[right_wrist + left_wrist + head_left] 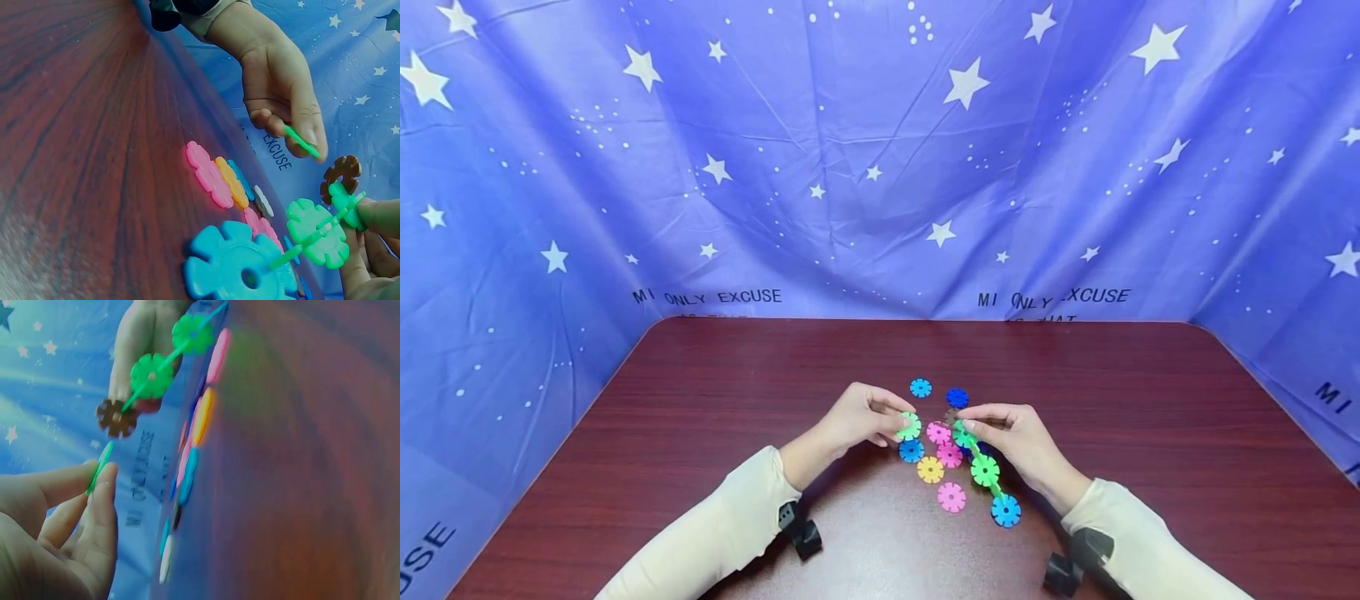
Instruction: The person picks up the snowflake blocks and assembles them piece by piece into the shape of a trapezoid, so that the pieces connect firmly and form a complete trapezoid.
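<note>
Above the table's middle, my left hand (867, 414) pinches one light green notched disc (910, 427) between thumb and fingers. The same disc (101, 465) is edge-on in the left wrist view. Opposite it, my right hand (1022, 437) pinches a chain of interlocked discs near its far end. A brown disc (340, 177) forms that end, with green discs (317, 232) along the chain and a blue disc (1006, 510) at the near end. In the left wrist view, the brown disc (116, 419) stands just apart from the left hand's disc.
Loose discs lie on the dark red table (737, 367) beneath and between the hands: pink (951, 497), yellow (930, 470), blue (912, 451), light blue (921, 387) and dark blue (957, 397). A starry blue curtain (880, 125) hangs behind the table and along its sides.
</note>
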